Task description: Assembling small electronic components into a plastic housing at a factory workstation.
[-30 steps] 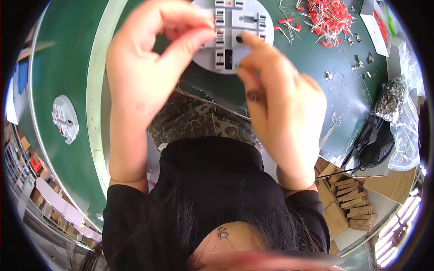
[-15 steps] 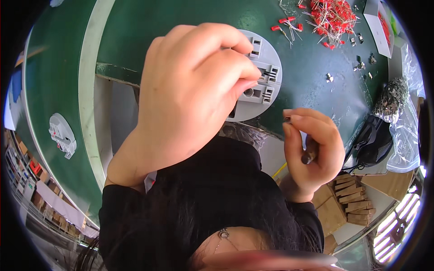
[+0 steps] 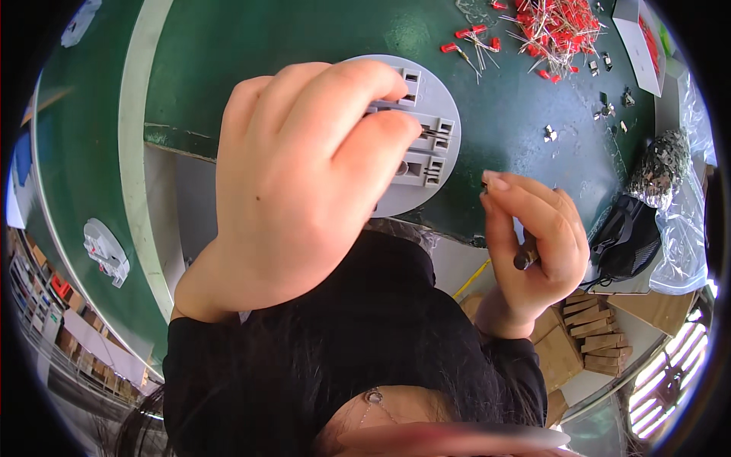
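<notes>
A round grey plastic plate (image 3: 426, 84) with raised slotted blocks lies at the near edge of the green table. My left hand (image 3: 304, 175) covers its left part, with index finger and thumb closed in at the middle blocks. Whatever those fingertips hold is hidden behind the hand. Thin metal prongs show in the slots just right of them. To the right of the plate, my right hand (image 3: 537, 236) is raised with thumb and index finger pinched on a tiny dark piece (image 3: 485, 187). A dark rod-like tool (image 3: 525, 257) is tucked into its curled fingers, its end showing.
A heap of red LEDs (image 3: 560, 34) with long leads lies at the far right, with several loose ones (image 3: 472, 42) beside it. Small metal clips (image 3: 550, 134) are scattered nearby. A black mesh pouch (image 3: 628, 240) sits at right. Beyond a pale rail (image 3: 141, 152), another grey assembly (image 3: 106, 251) rests on green.
My left hand and the plate have shifted slightly left and down in view. The right hand has turned a little. The assembly beyond the rail has moved nearer, and another part appears at upper left.
</notes>
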Motion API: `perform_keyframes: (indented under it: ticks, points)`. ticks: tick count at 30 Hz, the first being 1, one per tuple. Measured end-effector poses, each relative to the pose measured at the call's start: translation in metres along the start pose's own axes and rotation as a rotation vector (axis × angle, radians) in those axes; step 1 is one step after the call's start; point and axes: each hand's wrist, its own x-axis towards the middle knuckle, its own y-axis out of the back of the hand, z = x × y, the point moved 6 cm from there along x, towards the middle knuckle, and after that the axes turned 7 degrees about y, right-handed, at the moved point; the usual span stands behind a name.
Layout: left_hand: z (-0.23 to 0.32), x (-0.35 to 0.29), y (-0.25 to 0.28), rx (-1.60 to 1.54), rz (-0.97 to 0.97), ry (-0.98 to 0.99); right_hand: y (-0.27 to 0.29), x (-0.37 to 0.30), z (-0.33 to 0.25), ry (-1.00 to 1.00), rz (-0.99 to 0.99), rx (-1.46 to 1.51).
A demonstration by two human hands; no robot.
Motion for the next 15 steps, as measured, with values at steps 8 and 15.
perform_keyframes:
  ticks: [8,15]
  points:
    - [-0.018,0.001,-0.006,-0.285,-0.024,0.144,0.0,0.034,0.007,0.275,-0.154,-0.11]
    - [-0.011,0.003,-0.001,-0.17,0.01,0.044,-0.011,0.042,0.008,0.373,-0.252,-0.165]
